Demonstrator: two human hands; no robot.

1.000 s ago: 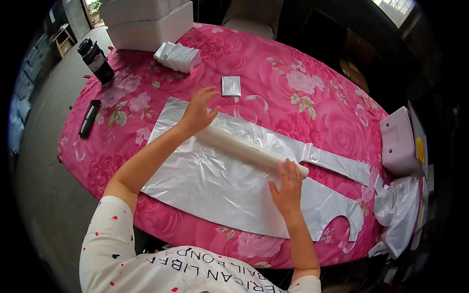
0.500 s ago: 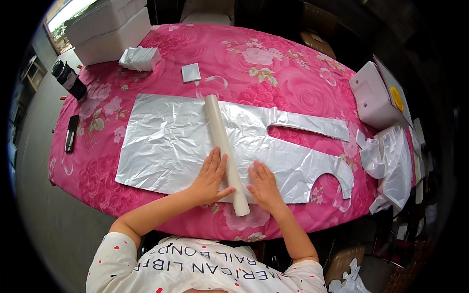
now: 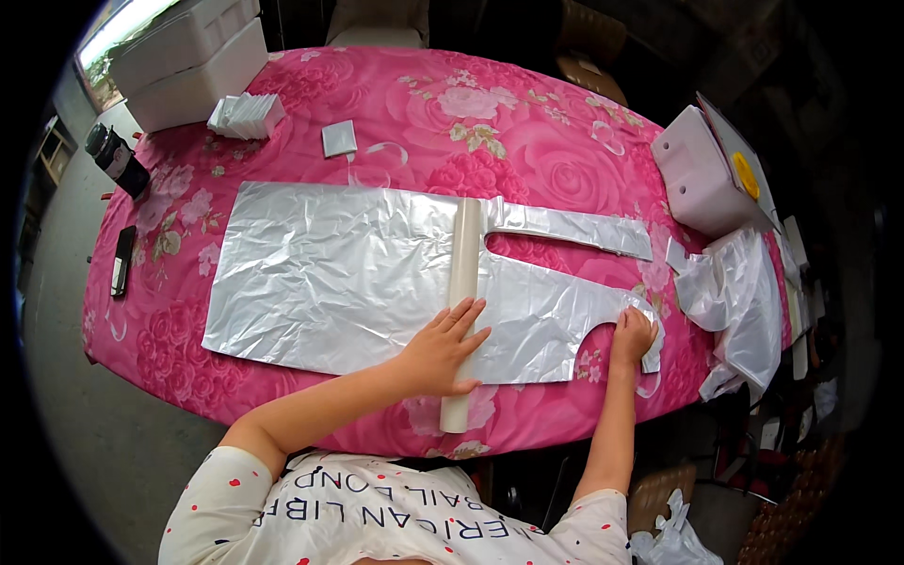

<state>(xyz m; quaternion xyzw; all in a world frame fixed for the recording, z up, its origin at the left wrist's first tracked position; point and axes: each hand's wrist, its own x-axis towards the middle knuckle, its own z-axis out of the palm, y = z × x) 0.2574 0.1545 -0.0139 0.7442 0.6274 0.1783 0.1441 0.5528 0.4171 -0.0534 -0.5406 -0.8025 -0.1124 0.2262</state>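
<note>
A large sheet of silver foil [image 3: 330, 273], with pieces cut out of its right part, lies flat on the pink flowered tablecloth [image 3: 490, 122]. A cream cardboard tube [image 3: 462, 282] lies across the foil, running from the far side toward me. My left hand [image 3: 441, 348] rests flat on the near part of the tube, fingers spread. My right hand [image 3: 633, 334] presses on the foil's curved right end, fingers bent over its edge.
A pale pink box [image 3: 702, 174] and crumpled white plastic bags [image 3: 744, 301] sit at the right edge. White foam boxes [image 3: 188, 56], a stack of white napkins [image 3: 247, 115], a small foil square [image 3: 339, 138], a dark bottle [image 3: 118, 160] and a black remote [image 3: 122, 261] lie at the left.
The tube has turned from a slant to lie straight across the foil. My right hand left the tube and moved right to the foil's curved end. My left hand stays on the tube.
</note>
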